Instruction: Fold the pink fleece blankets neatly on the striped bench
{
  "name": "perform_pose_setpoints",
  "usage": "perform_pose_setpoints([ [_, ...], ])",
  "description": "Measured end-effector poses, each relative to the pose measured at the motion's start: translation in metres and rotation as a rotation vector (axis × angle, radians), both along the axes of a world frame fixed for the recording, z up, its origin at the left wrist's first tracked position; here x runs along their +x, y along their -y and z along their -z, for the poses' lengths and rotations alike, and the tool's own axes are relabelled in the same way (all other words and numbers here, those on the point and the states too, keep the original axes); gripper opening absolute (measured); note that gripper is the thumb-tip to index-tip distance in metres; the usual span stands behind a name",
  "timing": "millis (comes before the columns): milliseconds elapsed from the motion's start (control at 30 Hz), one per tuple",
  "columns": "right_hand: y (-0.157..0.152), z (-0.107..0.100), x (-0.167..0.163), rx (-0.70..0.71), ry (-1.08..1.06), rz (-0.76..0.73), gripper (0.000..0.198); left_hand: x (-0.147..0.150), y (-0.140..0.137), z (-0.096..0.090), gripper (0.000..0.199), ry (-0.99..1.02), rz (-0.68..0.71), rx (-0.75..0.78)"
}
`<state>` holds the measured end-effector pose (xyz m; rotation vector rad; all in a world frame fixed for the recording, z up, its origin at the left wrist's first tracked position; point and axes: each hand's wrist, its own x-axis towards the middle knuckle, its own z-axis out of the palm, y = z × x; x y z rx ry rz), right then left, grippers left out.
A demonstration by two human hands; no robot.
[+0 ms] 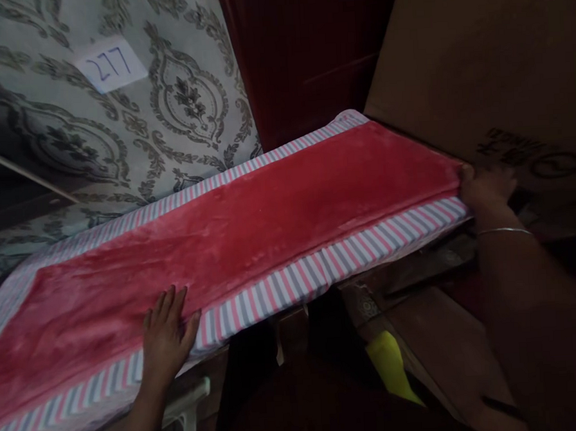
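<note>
A long red plush blanket (278,206), folded into a strip, lies over a striped sheet (315,275) in pink, grey and white. Near the front edge, my left hand (166,337) rests flat on the blanket, its fingers spread and the thumb over the stripes. At the far right end, my right hand (486,186) is closed at the blanket's corner; its fingertips are dim and partly hidden. Shallow wrinkles run through the blanket's left part, while its right part lies smoother.
Behind stands a patterned wall (190,105) with a paper (111,63) reading 277. A dark red panel (309,60) and a large cardboard box (477,57) border the far right end. Below are a pale plastic stool (187,407) and a yellow item (390,364).
</note>
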<state>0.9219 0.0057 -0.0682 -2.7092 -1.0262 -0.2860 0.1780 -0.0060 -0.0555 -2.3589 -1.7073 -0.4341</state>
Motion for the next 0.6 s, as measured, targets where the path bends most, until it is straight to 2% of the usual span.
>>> perform_pose_setpoints([
  [167,0.011,-0.010,-0.031,0.183,-0.112,0.224,0.051,0.001,-0.002,0.000,0.061,0.006,0.021,0.020],
  [233,0.017,-0.007,-0.045,0.183,-0.125,0.263,0.047,0.001,-0.003,0.000,0.062,0.006,0.025,0.014],
  [367,0.023,-0.001,-0.054,0.064,-0.204,0.144,0.053,0.003,-0.003,-0.001,0.064,0.018,0.014,-0.001],
  [600,0.024,0.006,-0.024,0.026,-0.213,0.083,0.055,0.000,-0.003,0.000,0.064,0.055,0.007,-0.027],
])
